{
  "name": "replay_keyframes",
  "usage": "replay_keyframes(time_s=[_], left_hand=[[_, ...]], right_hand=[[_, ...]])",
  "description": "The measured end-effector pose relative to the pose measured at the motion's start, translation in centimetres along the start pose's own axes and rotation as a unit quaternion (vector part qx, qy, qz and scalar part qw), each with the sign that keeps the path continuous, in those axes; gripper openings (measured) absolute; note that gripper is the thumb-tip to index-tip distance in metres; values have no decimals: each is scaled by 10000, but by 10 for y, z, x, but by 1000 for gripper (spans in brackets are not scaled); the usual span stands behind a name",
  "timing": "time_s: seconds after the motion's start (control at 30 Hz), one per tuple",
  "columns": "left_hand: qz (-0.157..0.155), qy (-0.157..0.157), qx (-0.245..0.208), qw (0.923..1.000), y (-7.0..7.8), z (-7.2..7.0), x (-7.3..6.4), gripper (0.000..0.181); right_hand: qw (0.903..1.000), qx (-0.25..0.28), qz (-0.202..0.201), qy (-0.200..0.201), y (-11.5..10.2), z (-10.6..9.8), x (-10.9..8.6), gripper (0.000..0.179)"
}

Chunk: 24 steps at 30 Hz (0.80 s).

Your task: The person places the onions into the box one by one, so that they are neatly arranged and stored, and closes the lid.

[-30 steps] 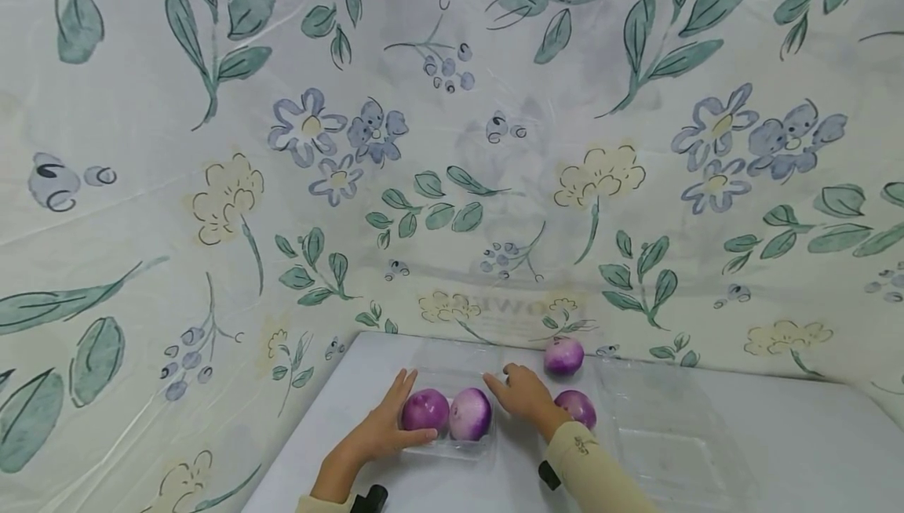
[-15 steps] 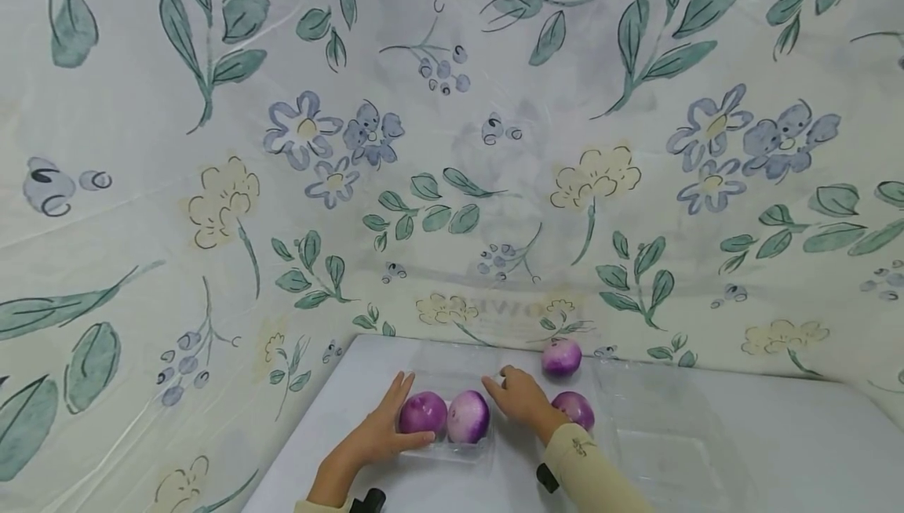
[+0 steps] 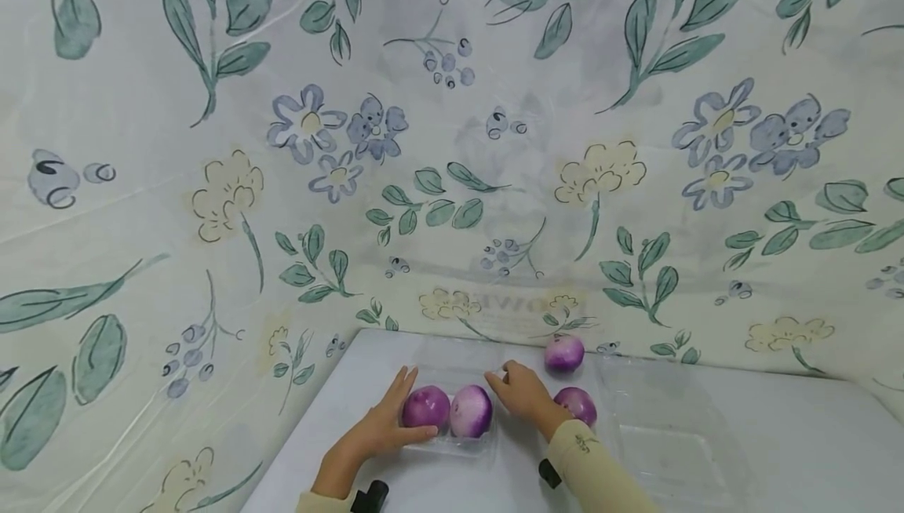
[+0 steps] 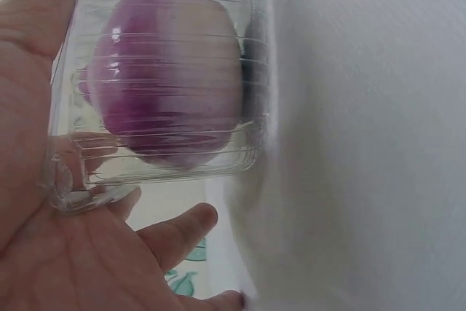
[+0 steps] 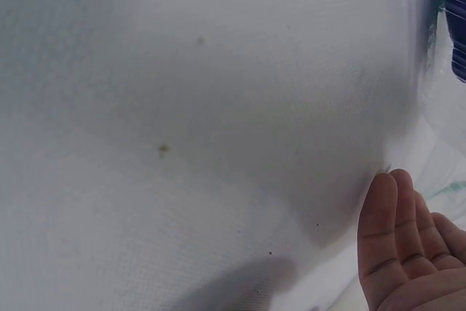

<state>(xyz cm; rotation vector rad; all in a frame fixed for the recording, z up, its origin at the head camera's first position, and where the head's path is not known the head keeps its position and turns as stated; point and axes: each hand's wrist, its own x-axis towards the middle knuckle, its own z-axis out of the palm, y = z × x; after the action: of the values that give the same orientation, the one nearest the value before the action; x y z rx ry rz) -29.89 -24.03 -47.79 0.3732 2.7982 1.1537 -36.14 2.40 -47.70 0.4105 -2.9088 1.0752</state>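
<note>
Two purple onions [image 3: 426, 406] sit side by side in a clear plastic container [image 3: 452, 447] on the table. My left hand [image 3: 384, 425] holds the container's left end, its thumb along the near side and its fingers spread toward the back. In the left wrist view, the ribbed wall of the container [image 4: 171, 172] lies against the palm, with an onion [image 4: 171, 71] showing through. My right hand [image 3: 524, 395] is at the container's back right corner, fingertips right at the rim. The right wrist view shows the fingers [image 5: 378, 216] nearly straight and close together; the thumb is hidden.
Two more purple onions stand loose to the right, one farther back [image 3: 564, 353] and one [image 3: 581, 405] partly behind the right forearm. Another clear plastic container [image 3: 671, 434] lies at the right on the white table [image 3: 798, 434]. A floral sheet [image 3: 452, 238] hangs behind.
Both hands, the onions and the container keep their places, apart from slight shifts of the whole head view.
</note>
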Motion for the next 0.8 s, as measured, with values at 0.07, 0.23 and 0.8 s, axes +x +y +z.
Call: replay_keyframes(time_s=[0.07, 0.23, 0.8], left_hand=[[-9, 0, 29, 10000, 0, 0, 1, 110], [-26, 24, 75, 10000, 3, -1, 1, 110], [-122, -6, 37, 9999, 3, 0, -2, 113]], right_hand=[[10000, -16, 10, 10, 1, 0, 2, 54], [9998, -82, -109, 134, 3, 1, 4, 50], [9987, 97, -351, 355, -4, 0, -3, 46]])
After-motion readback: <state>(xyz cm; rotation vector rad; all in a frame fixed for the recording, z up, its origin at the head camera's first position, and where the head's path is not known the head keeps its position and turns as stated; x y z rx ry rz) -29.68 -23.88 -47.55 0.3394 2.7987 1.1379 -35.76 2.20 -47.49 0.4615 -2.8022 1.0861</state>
